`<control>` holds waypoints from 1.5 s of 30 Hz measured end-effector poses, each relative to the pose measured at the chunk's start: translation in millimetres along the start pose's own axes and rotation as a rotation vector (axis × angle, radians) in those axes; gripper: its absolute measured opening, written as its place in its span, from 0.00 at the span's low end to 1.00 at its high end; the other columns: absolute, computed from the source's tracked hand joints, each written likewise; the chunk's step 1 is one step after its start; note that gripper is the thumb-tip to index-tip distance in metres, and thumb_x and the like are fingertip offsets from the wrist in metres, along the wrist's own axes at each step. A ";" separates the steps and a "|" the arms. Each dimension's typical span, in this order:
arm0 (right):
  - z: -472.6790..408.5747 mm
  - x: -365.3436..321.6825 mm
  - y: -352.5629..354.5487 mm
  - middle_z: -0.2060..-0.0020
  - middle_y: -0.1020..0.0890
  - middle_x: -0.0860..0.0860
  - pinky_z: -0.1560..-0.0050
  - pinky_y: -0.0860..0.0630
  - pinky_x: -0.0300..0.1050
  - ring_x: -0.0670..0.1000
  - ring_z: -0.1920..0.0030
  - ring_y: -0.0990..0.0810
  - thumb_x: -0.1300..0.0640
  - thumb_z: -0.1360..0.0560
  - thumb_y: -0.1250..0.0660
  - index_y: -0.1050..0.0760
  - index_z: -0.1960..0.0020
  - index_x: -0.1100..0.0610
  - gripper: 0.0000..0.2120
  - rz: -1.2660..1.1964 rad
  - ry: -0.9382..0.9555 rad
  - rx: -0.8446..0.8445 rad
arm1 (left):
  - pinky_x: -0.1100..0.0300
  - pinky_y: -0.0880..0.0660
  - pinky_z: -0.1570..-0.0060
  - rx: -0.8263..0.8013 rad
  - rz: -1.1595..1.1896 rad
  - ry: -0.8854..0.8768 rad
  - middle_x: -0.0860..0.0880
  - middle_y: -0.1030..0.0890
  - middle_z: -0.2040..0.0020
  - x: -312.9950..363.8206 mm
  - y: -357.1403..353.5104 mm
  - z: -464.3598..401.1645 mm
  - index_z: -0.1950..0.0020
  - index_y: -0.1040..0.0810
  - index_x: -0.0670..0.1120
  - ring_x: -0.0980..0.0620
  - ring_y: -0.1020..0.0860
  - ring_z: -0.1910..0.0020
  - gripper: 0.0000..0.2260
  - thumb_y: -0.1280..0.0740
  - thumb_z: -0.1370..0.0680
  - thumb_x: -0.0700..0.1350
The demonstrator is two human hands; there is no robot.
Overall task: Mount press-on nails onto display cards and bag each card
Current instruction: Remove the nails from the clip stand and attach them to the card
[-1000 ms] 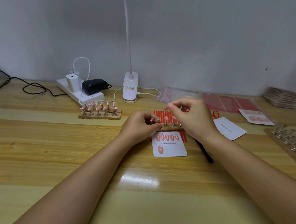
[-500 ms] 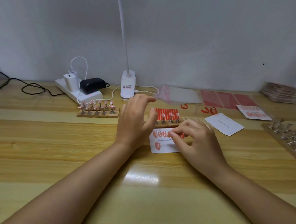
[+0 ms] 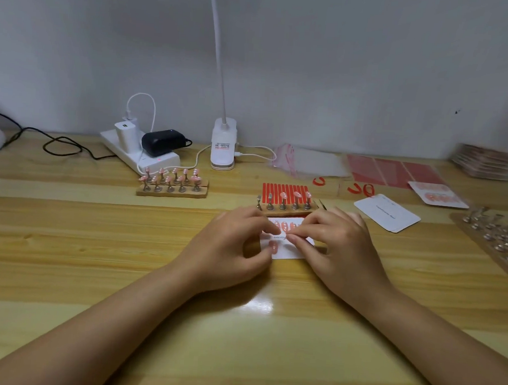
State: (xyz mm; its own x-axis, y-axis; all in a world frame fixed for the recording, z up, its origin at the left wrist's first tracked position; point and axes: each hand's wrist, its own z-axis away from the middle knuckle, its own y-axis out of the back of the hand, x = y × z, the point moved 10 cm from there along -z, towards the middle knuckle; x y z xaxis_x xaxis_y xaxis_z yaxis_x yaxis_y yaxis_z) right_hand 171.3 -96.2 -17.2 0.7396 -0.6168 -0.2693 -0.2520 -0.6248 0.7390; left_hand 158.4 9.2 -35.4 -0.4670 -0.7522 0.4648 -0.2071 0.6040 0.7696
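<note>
Both of your hands now sit low over the display card [image 3: 290, 251], which lies flat on the wooden table [image 3: 95, 242] just in front of the small wooden stand [image 3: 287, 207]. Half a second ago your left hand [image 3: 231, 250] was lifted with its fingers spread above the card's left edge; it has since dropped, and its fingers curl in so that thumb and forefinger meet at the card's upper left. Your right hand [image 3: 337, 251] has slid inward from the card's right side, and its fingertips [image 3: 296, 233] now pinch close against those of the left over the row of press-on nails [image 3: 283, 225] on the card. Whether a loose nail sits between them is too small to tell. One more nail shows lower on the card, beside your left thumb.

The stand still carries five pegs, the three to the right topped with pink nails, and the red striped sheet [image 3: 285, 191] lies behind it as before. Unmoved since earlier: the second stand of pink nails [image 3: 173, 181] to the left, the power strip [image 3: 139, 152], the clip lamp [image 3: 223, 144], the clear bags [image 3: 308, 163], the blank cards [image 3: 387, 212] to the right, and the board of bare pegs [image 3: 496, 240] at the right edge.
</note>
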 end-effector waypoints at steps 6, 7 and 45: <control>-0.4 -0.6 -3.4 0.66 0.21 0.47 0.59 0.42 0.42 0.50 0.62 0.24 0.55 0.31 0.32 0.17 0.61 0.53 0.05 0.024 0.015 -0.016 | 0.51 0.27 0.51 -0.043 0.034 -0.022 0.50 0.22 0.53 -2.4 -4.3 1.4 0.48 0.18 0.45 0.52 0.24 0.52 0.12 0.33 0.27 0.49; -0.7 -1.1 -3.4 0.66 0.21 0.47 0.59 0.41 0.42 0.50 0.62 0.23 0.55 0.31 0.32 0.17 0.61 0.53 0.05 0.026 0.019 -0.012 | 0.52 0.27 0.51 -0.041 0.037 -0.025 0.50 0.22 0.53 -2.5 -4.0 1.3 0.48 0.18 0.45 0.52 0.24 0.53 0.13 0.33 0.28 0.49; 2.2 -22.0 -8.5 0.68 0.20 0.46 0.57 0.34 0.45 0.52 0.65 0.23 0.54 0.32 0.32 0.17 0.63 0.52 0.06 0.180 0.180 -0.111 | 0.53 0.26 0.53 -0.024 0.070 0.013 0.51 0.22 0.54 -5.7 -3.4 1.8 0.48 0.17 0.46 0.54 0.24 0.54 0.14 0.33 0.29 0.51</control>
State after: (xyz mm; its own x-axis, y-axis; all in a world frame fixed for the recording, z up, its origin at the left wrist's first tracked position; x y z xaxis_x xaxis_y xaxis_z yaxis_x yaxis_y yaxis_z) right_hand 155.8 -78.4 -18.9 0.7904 -0.6122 -0.0209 -0.3268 -0.4503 0.8309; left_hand 160.3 12.0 -41.5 -0.4688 -0.7115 0.5235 -0.1535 0.6493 0.7449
